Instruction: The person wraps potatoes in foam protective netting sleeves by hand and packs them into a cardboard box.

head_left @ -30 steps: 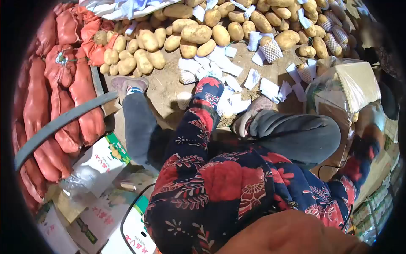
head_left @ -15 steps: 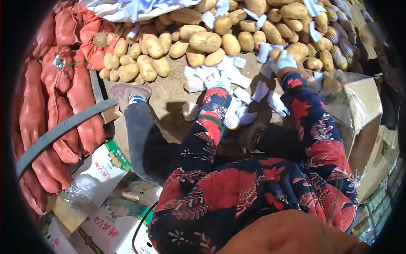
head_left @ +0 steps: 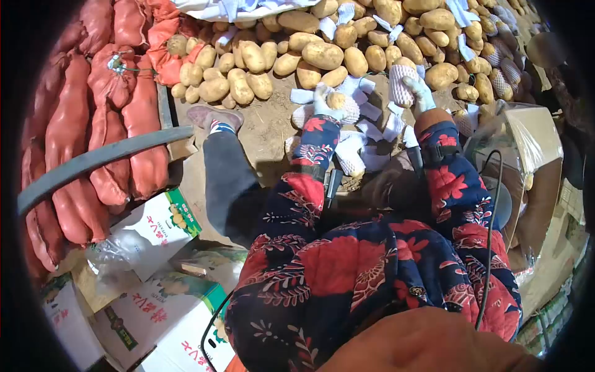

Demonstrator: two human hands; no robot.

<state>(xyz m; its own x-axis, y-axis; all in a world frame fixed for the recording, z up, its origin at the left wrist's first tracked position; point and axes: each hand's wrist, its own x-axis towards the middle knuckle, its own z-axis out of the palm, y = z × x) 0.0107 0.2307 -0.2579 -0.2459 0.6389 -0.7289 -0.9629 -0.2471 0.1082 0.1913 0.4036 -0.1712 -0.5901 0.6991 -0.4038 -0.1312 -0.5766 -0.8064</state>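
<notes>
Beside the potato pile [head_left: 322, 56], left fingers [head_left: 320, 93] curl round one potato [head_left: 335, 100], right fingers [head_left: 414, 86] clamp a netted potato [head_left: 399, 85], which might drop if its netting [head_left: 397, 94] slides.

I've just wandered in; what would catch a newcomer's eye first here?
Probably the big heap of potatoes spread across the top of the view, and the bulging red sacks stacked down the left side. Then, near the heap, the person's right hand holds a potato in a white net sleeve, while the left hand is at another sleeved potato beside loose white sleeves.
</notes>
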